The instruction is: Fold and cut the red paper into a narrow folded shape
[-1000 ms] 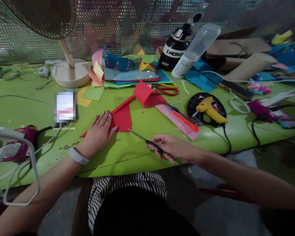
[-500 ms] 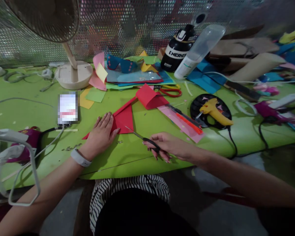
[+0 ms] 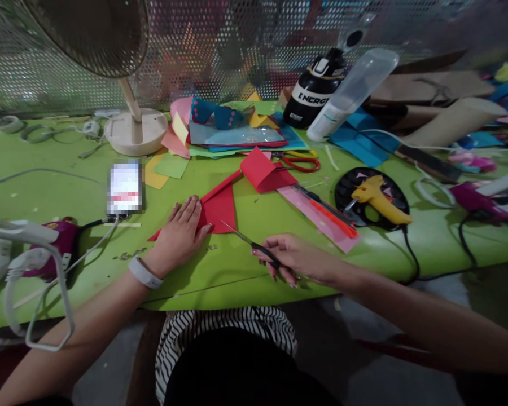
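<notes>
Your left hand (image 3: 182, 228) lies flat on the angular red paper sheet (image 3: 220, 211) on the green tabletop (image 3: 59, 197); your right hand (image 3: 294, 258) grips black-handled metal scissors (image 3: 265, 252), tips now farther over the sheet, seemingly within cutting reach.

Back wall: silvery upright screen of perforated sheet (image 3: 220, 56), dotted with small holes, blurred coloured shapes showing through
Counter: smooth, bright green counter (image 3: 68, 186) with a rounded front edge, thin dark line (image 3: 220, 285) running near it
Floor: plain grey floor (image 3: 104, 361), deep in shadow
Light: dim, with a pale sheen on the counter's right side
</notes>
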The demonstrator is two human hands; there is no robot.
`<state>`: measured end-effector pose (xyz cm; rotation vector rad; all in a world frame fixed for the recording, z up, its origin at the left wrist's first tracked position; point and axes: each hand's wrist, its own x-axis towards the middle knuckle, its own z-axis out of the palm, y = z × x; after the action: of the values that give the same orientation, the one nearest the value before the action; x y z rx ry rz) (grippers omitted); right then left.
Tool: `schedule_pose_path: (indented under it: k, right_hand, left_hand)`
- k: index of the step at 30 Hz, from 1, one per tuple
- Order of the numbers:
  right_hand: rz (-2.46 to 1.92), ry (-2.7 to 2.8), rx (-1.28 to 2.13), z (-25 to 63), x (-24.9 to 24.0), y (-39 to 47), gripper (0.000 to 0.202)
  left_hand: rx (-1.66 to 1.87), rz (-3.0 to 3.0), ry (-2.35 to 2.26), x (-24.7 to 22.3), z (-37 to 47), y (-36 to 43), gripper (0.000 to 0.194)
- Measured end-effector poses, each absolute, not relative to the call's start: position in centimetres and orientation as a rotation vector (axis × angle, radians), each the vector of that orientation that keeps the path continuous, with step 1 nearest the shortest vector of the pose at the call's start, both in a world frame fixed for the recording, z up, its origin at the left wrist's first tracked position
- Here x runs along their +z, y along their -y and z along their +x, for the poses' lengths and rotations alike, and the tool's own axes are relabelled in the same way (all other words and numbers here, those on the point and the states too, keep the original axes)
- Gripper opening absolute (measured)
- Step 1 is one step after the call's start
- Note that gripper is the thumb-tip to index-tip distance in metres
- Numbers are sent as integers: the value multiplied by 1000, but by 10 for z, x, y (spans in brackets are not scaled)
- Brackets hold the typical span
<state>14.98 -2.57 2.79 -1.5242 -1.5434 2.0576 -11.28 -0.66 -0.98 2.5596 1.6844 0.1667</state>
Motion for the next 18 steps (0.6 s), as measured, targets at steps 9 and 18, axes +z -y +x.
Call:
schedule_pose_path:
  k: [9,18]
  right_hand:
    - [-1484,1522,2070,140,24,21,52]
    - [-1491,1499,2082,142,23,24,52]
  left_hand:
    - [162,2563,-1671,-9,-113,8,66]
    - [135,2576,-1684,-8,-113,9,67]
